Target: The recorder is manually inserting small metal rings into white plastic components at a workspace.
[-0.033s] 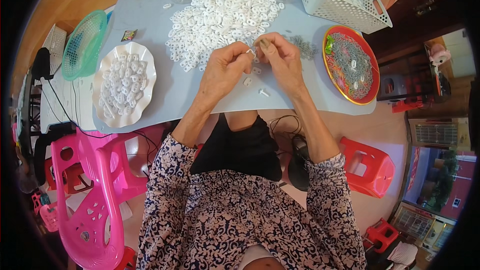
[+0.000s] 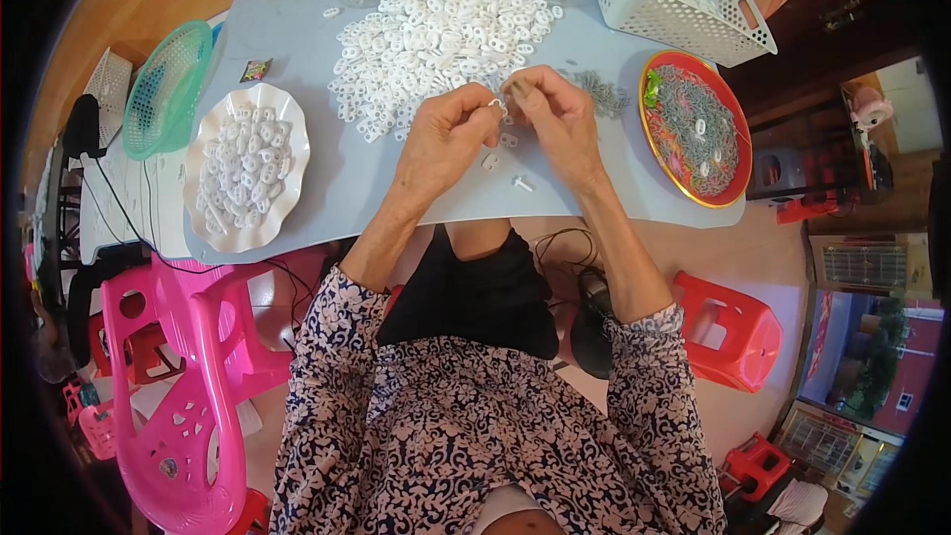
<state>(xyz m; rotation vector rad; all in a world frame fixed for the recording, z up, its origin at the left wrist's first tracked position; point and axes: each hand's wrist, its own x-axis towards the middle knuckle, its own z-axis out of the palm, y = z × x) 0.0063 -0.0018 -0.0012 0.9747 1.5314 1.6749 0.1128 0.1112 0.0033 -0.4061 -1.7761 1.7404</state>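
Observation:
My left hand (image 2: 453,136) is closed in a pinch on a small white plastic piece (image 2: 499,105) with holes. Against its fingertips is my right hand (image 2: 557,117), thumb and forefinger pressed together; what they hold is too small and covered to make out. Just beyond both hands spreads a large heap of white two-holed plastic pieces (image 2: 446,30). Beside my right hand lies a small pile of grey screws (image 2: 602,94). On the table below my fingers are a loose white piece (image 2: 489,161) and a small white peg-like part (image 2: 523,183).
At left, a white scalloped plate (image 2: 300,154) holds more white pieces, near a green basket (image 2: 201,69) and a small wrapper (image 2: 256,70). A red gold-rimmed tray (image 2: 731,104) of grey screws and a white perforated basket (image 2: 733,40) stand right. A pink chair (image 2: 233,416) is lower left.

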